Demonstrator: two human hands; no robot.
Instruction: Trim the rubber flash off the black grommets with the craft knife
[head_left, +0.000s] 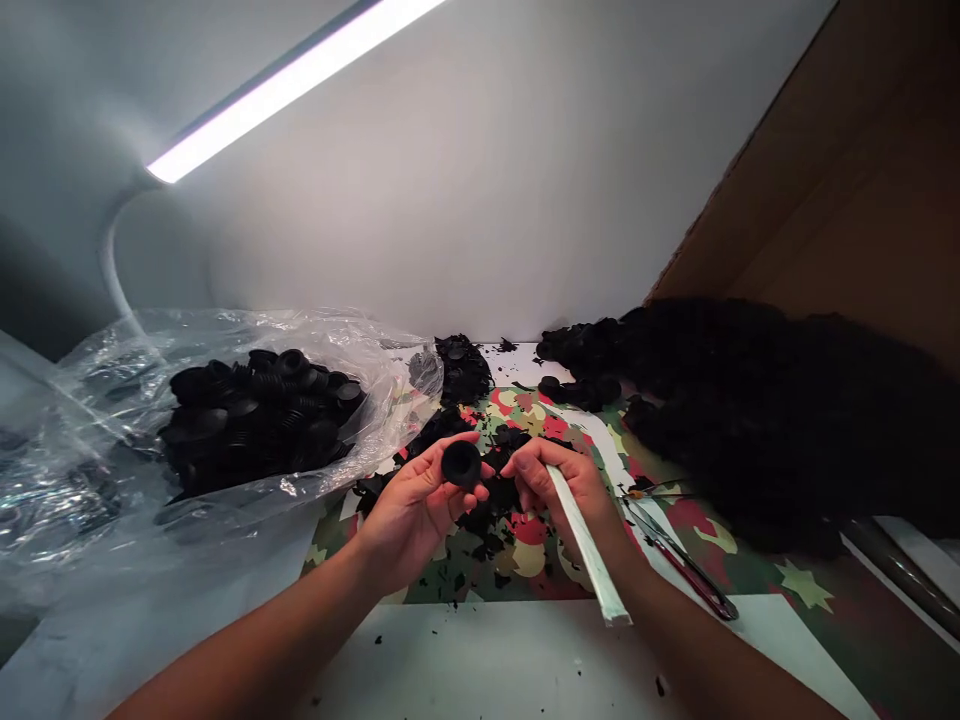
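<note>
My left hand (420, 510) is closed on a round black rubber cup (460, 464), its hollow side turned towards me. Close by on the right, my right hand (555, 485) grips a flat pale stick-like handle (589, 545), which sticks out back towards me. Whatever tip this tool has is hidden by the fingers. The fingertips of my right hand are near the cup's edge; I cannot tell whether they touch it. Black rubber scraps (487, 540) lie under both hands on a camouflage-patterned sheet (577, 590).
At left, a clear plastic bag (390, 400) holds many ribbed black rubber parts (262, 410). A large dark pile of black parts (750, 400) is at right, beside cardboard (847, 180). Tweezers-like metal tools (690, 570) lie near my right forearm. A lit lamp (300, 90) hangs overhead.
</note>
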